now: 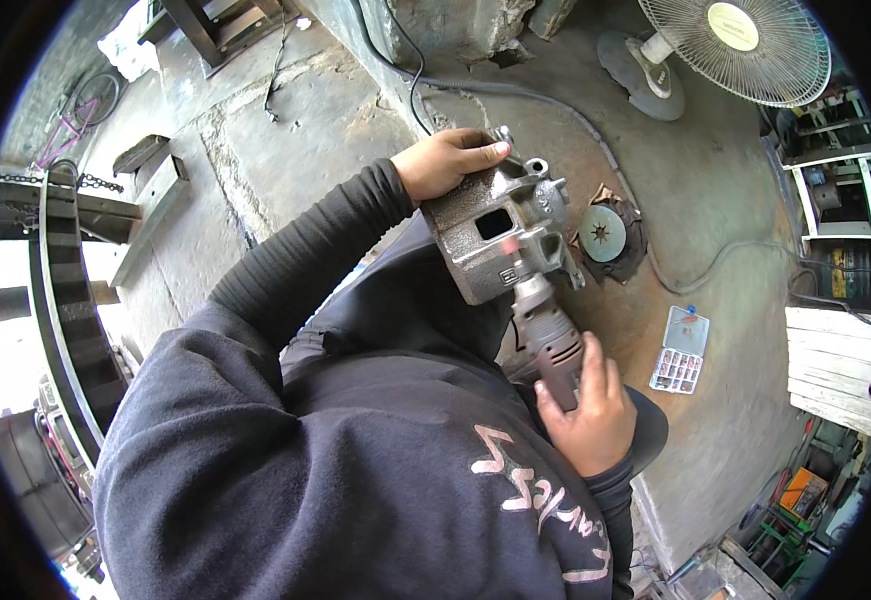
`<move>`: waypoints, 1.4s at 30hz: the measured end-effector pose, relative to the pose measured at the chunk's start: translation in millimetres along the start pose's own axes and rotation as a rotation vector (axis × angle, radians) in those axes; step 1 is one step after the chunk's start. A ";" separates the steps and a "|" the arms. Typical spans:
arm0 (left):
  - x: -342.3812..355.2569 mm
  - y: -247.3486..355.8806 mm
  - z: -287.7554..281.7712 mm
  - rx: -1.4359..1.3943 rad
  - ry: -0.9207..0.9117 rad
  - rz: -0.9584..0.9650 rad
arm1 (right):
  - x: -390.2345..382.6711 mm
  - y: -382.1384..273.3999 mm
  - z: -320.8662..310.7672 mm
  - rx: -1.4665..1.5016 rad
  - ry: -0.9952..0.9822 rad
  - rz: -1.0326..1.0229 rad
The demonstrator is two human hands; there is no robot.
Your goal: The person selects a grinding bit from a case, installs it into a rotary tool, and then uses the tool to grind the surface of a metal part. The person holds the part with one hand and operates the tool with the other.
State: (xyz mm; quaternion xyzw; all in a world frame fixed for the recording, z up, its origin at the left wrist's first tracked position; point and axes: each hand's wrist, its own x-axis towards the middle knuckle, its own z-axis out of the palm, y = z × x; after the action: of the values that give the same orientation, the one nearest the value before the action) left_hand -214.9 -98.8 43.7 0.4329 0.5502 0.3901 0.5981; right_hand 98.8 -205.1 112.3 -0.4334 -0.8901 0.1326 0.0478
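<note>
The left hand (445,163) is clamped on the upper end of a grey, rough-surfaced cast metal housing (463,245) with lugs along its right side and a dark rectangular opening through its wall. The thumb lies across the top edge. The housing is held in front of the person's torso, over the dark clothing of the legs; whether it also rests on a leg cannot be told.

The right hand (595,420) is closed around the rear body of a dark grey-brown handheld rotary tool (555,340) with a pale metal nose. The tool points up toward the housing. Its small pinkish-red tip (511,246) is at the housing wall, just beside the lower right of the opening; actual contact cannot be confirmed.

On the grey concrete floor (725,420), right of the housing, a round pale green-grey disc (595,248) with a star-shaped centre lies on dark, crumpled material. Further right and nearer the person is an open, clear plastic compartment box (679,362) containing small pieces. A white-bladed pedestal fan (650,82) stands beyond, near a dark cable (630,190) running along the floor.
</note>
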 end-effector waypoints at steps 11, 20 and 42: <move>3.8 -2.9 4.2 0.041 0.050 0.046 | -1.6 -3.3 -1.6 0.014 0.020 0.022; 0.5 2.5 7.4 0.037 0.064 0.005 | -4.0 -6.4 0.7 -0.016 -0.049 -0.030; 6.0 -9.8 5.6 0.050 0.088 0.057 | -1.4 -5.0 6.2 0.036 0.020 0.035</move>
State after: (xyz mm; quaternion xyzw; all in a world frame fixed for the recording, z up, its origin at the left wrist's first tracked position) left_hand -208.9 -96.7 32.6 0.4456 0.5729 0.4120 0.5509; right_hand 94.7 -210.3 107.8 -0.4491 -0.8794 0.1453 0.0624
